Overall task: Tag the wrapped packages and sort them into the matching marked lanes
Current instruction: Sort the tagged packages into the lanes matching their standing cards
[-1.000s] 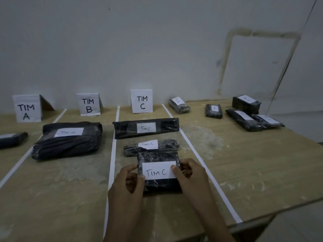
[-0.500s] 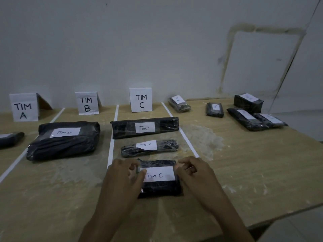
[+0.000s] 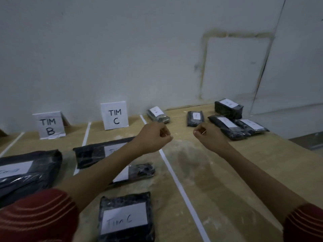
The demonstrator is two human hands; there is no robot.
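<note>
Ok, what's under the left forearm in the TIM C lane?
A long black plastic-wrapped package and a smaller black wrapped package. The bare left forearm covers part of each white label, so their writing cannot be read.

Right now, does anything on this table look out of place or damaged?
Nothing looks damaged or spilled. The near package reads Tim C and lies in line with the TIM C sign. Only a pale dusty patch on the table right of the white line stands out.
</note>
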